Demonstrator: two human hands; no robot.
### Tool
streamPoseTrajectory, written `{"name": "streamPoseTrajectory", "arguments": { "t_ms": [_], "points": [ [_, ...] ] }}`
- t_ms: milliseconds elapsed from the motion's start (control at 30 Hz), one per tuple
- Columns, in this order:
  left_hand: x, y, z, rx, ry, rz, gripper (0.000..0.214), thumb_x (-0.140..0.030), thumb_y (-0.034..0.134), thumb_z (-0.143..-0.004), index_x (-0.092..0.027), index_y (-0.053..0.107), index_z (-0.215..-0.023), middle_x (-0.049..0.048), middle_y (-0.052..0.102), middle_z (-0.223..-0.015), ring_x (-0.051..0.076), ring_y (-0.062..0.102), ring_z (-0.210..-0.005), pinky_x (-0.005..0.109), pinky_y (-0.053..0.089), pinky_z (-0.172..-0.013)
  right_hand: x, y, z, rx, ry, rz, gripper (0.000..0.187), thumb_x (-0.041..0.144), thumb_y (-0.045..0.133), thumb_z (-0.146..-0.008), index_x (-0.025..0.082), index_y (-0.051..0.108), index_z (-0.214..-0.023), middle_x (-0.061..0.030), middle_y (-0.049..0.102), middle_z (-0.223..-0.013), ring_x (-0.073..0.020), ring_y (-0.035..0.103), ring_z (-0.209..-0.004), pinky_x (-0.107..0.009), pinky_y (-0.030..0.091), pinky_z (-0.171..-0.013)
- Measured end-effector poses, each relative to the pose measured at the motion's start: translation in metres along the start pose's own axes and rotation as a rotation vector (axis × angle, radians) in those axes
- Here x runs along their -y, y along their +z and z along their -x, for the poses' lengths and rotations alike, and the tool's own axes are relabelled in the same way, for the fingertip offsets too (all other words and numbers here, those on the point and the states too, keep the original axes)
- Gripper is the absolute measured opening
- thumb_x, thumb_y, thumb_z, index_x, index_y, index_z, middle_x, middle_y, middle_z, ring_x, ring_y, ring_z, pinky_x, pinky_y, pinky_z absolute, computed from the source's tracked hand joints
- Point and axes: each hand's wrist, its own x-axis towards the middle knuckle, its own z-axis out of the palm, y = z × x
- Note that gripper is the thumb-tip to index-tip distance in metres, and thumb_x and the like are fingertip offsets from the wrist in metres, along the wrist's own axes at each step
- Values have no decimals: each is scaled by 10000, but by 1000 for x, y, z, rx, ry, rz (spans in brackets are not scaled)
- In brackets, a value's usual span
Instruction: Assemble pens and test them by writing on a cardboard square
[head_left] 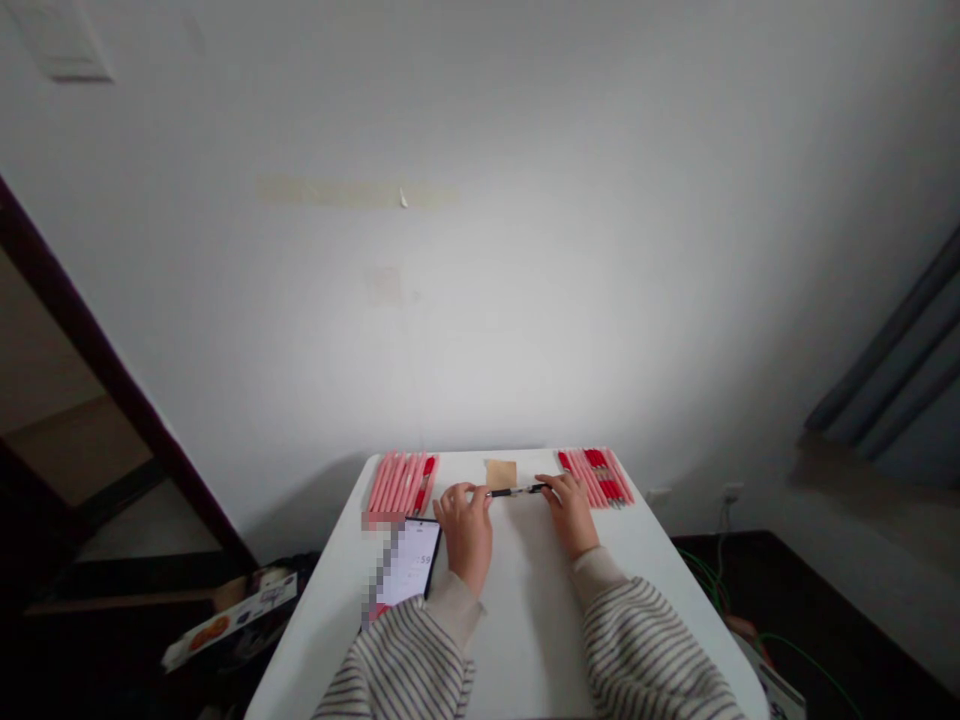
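My left hand (465, 525) and my right hand (570, 512) hold a thin dark pen (517, 490) between them, one hand pinching each end, just above the white table (525, 630). Both hands have their fingers closed on the pen. A row of pink pens (397, 482) with a few red caps lies at the far left of the table, close to my left hand. Another row of pink and red pens (596, 475) lies at the far right, touching distance from my right hand. Both forearms wear striped sleeves.
A smartphone (409, 572) with a lit screen lies left of my left wrist. A small tan square (501, 472) sits at the table's far edge, against a white wall. Boxes (232, 612) lie on the floor at left; cables (720, 590) trail at right.
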Motion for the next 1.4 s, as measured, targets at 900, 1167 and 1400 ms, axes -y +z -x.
{"name": "streamPoseTrajectory", "arguments": {
  "t_ms": [900, 1167, 1400],
  "points": [
    [5, 3, -1, 20, 19, 67, 157, -271, 564, -835, -302, 716, -854, 30, 632, -974, 214, 455, -1001, 401, 300, -891, -1, -5, -3, 74, 3, -6, 230, 344, 530, -878, 259, 743, -854, -50, 670, -782, -244, 508, -922, -363, 374, -858],
    [7, 7, -1, 34, 20, 67, 203, -228, 520, -853, -299, 710, -840, 24, 628, -954, 208, 446, -988, 379, 301, -863, 0, -7, -3, 50, -5, -3, 216, 323, 544, -873, 259, 750, -872, -46, 687, -802, -244, 484, -928, -370, 356, -863],
    [5, 6, 0, 52, 40, 49, 205, -233, 496, -857, -272, 697, -840, 37, 601, -976, 213, 432, -985, 392, 296, -872, 2, -9, -3, 33, 3, -27, 226, 337, 541, -872, 252, 751, -857, -48, 688, -804, -237, 481, -915, -367, 351, -860]
  ]
}}
